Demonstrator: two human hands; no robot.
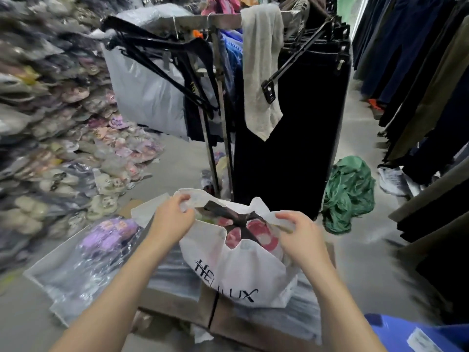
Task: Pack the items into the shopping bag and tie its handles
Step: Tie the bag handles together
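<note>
- Shopping bag (243, 278): I see it white with black lettering, standing upright on a flat cardboard box (177, 306), about the middle of the box's top. Its mouth is open and its handles are not tied.
- Items (256, 229): pink-and-red pieces crossed by black straps lie inside the bag and show through its mouth.
- Left hand (172, 214): at the bag's left rim, its fingers (184, 199) are curled and pinch the left handle (193, 193), which is held up.
- Right hand (302, 237): at the bag's right rim, its fingers (285, 215) are curled and pinch the thin film of the right handle (264, 205).
- Clear packet (101, 245): holding something purple, it lies on the floor just beside the box's left edge.
- Clothes rack (218, 102): beyond the box, I note it carries black trousers (286, 148) and a grey towel (264, 72).
- Green cloth (347, 194): crumpled on the floor to the right of the rack.
- Stacked packets (63, 148): blurred, along the left side.
</note>
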